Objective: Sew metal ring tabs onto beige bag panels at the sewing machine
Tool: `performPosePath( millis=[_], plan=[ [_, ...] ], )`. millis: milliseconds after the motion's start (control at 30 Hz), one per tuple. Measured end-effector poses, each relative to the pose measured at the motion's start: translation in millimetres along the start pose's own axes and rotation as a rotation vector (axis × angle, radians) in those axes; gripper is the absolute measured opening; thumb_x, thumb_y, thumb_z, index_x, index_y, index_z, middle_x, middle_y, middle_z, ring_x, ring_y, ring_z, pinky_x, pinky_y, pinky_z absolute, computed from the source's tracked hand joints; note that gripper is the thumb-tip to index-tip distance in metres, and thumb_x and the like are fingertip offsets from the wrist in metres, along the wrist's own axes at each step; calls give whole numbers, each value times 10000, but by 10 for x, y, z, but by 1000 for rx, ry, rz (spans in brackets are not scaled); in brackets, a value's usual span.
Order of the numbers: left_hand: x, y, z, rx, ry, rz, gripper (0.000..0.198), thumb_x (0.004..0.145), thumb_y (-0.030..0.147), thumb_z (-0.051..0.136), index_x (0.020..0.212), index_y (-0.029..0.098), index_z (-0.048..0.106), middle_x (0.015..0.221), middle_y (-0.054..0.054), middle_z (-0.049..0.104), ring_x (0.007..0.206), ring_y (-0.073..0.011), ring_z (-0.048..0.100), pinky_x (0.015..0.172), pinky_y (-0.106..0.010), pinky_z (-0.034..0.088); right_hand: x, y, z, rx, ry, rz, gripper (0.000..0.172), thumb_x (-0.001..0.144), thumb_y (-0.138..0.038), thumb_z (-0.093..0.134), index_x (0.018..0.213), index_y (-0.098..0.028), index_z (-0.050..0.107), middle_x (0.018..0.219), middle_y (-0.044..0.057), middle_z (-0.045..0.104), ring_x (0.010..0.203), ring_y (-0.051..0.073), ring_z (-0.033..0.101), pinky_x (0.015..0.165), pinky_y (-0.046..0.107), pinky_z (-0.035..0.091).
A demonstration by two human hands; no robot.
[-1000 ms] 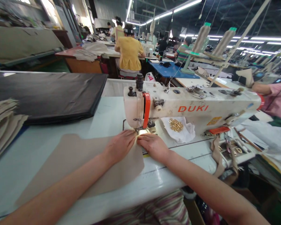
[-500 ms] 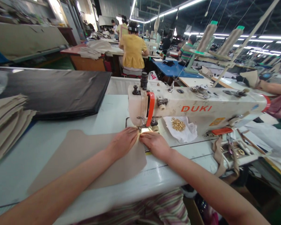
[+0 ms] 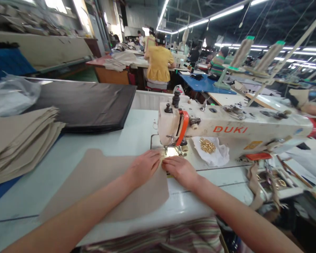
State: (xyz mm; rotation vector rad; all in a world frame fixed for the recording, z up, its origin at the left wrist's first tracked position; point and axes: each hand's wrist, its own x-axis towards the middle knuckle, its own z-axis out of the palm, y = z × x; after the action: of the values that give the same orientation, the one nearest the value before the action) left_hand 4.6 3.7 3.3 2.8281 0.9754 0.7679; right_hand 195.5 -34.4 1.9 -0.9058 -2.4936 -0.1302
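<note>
A beige fabric panel [image 3: 94, 182] lies flat on the pale sewing table, its right edge under the needle area of a white sewing machine [image 3: 226, 128] marked DUKI. My left hand [image 3: 144, 167] rests on the panel just left of the presser foot, fingers together and pressing the cloth. On the other side, my right hand [image 3: 180, 170] has its fingertips pinched at the panel's edge, just in front of the foot. The two hands almost touch. A small lamp glow lights the metal plate behind the fingers.
Gold rings [image 3: 207, 146] sit on white paper [image 3: 221, 156] beneath the machine arm. At left are stacked beige pieces [image 3: 21, 140], folded black material [image 3: 89, 105] and a plastic bag [image 3: 13, 95]. A parts tray [image 3: 287, 189] stands right. A person in yellow [image 3: 159, 63] sits ahead.
The camera view has turned slightly left, so the scene sits further right and lower. Both hands stay at the fabric edge by the needle, with little visible movement of the panel.
</note>
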Motion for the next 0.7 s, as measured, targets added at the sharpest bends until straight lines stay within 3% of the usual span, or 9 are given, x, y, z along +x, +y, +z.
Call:
performPosePath(
  millis=[133, 267, 367, 433, 533, 567, 633, 700],
  plan=[
    [-344, 130, -116, -38, 19, -2, 233, 896, 146, 410, 993, 141, 622, 1020, -100, 673, 978, -206, 611, 890, -356, 522, -30, -294, -19, 41, 6, -51, 142, 917, -132, 500, 937, -122, 640, 997, 78, 695, 966, 196, 605, 882, 321, 495],
    [-467, 198, -158, -88, -16, -63, 227, 875, 131, 428, 996, 150, 620, 1026, -91, 674, 991, -202, 610, 910, -354, 513, -7, -442, -46, 31, 19, -1, 133, 906, -150, 511, 941, -133, 638, 1040, 100, 680, 998, 219, 595, 899, 364, 494],
    [-504, 250, -278, -93, -10, -133, 286, 872, 155, 442, 1125, 164, 575, 1127, -97, 650, 1070, -204, 590, 949, -360, 498, 14, -462, -55, 32, 25, 33, 122, 888, -160, 534, 939, -139, 642, 1013, 108, 685, 983, 226, 606, 888, 379, 505],
    [-613, 322, -441, -40, 60, -200, 370, 888, 203, 438, 1254, 184, 486, 1293, -116, 553, 1196, -228, 512, 1000, -401, 460, 14, -462, -54, 46, 28, 43, 124, 879, -159, 546, 954, -143, 644, 1008, 108, 689, 981, 228, 611, 876, 382, 514],
    [-994, 461, -689, 81, 189, -293, 526, 898, 268, 423, 1406, 251, 286, 1493, -98, 305, 1338, -264, 342, 1050, -468, 394, 0, -460, -45, 57, 30, 57, 143, 873, -160, 552, 979, -146, 647, 1046, 115, 682, 991, 235, 613, 872, 396, 520],
    [-1170, 496, -737, 116, 183, -282, 596, 881, 306, 443, 1435, 258, 228, 1516, -94, 253, 1348, -284, 319, 1041, -482, 400, -4, -459, -41, 59, 33, 61, 149, 876, -163, 545, 981, -147, 649, 1056, 118, 680, 991, 234, 615, 872, 397, 522],
    [-1543, 519, -766, 199, 75, -208, 743, 799, 410, 537, 1452, 259, 214, 1512, -95, 260, 1322, -343, 352, 992, -508, 441, -9, -459, -33, 64, 42, 64, 164, 889, -176, 524, 988, -149, 652, 1062, 120, 679, 989, 228, 619, 874, 396, 524],
    [-1857, 478, -752, 246, -61, -168, 763, 741, 352, 586, 1435, 297, 273, 1459, -67, 376, 1258, -337, 451, 954, -468, 483, -9, -467, -31, 75, 52, 60, 184, 904, -196, 501, 997, -150, 653, 1056, 119, 683, 990, 224, 622, 876, 395, 527]
  ],
)
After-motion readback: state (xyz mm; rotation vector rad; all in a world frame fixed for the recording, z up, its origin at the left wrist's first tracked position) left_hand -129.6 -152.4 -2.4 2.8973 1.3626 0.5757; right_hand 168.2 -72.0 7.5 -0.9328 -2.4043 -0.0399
